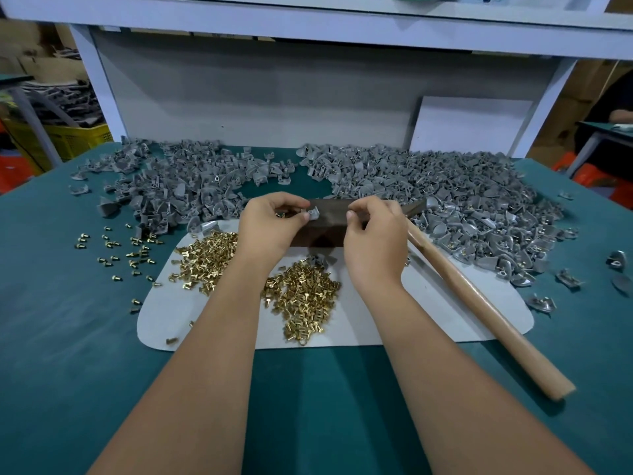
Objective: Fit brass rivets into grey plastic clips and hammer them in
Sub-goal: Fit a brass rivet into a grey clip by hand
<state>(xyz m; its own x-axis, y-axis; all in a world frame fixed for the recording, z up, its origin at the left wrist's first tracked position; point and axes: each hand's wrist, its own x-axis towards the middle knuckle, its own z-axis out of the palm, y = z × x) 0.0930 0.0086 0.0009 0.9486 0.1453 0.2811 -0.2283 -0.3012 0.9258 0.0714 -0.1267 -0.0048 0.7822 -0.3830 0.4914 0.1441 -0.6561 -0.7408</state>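
A: We are pinching one grey clip (pixel 313 213) in our left hand (pixel 270 228), just above the dark block (pixel 325 224). Our right hand (pixel 375 234) is pinching its thumb and forefinger together, probably on a rivet too small to make out.

B: We are risking a dropped or crooked rivet; it could get lost among the loose brass rivets (pixel 301 296) on the white mat (pixel 428 313).

A: The hammer (pixel 479 303) is lying beside us on the counter (pixel 68 337).

B: There are no bins here, only clip heaps (pixel 445 200); the yellow crate (pixel 77 138) far left is holding grey parts.
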